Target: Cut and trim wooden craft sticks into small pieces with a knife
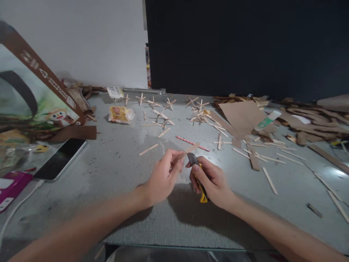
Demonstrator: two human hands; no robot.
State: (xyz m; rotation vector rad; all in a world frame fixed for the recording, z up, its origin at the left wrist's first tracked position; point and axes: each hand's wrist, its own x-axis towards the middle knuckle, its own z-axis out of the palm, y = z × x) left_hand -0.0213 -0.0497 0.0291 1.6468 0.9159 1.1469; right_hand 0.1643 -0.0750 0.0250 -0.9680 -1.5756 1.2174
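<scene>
My left hand (165, 174) pinches a flat wooden craft stick (193, 147), whose free end points up and to the right. In my right hand (211, 178) is a yellow and black utility knife (202, 187), its head close to the stick. Whether the blade touches the wood I cannot tell. Just beyond both hands a red striped pencil (192, 143) lies on the grey table (122, 211). One loose craft stick (148, 149) rests to the left of the pencil, and two crossed sticks (219, 142) lie to its right.
Several star-shaped stick pieces (141, 98) stand along the back. At the right are scattered sticks (269, 181), brown cardboard (240, 118) and a green-white glue stick (267, 121). A phone (60, 159), a purple device (15, 187) and a large printed box (40, 87) occupy the left.
</scene>
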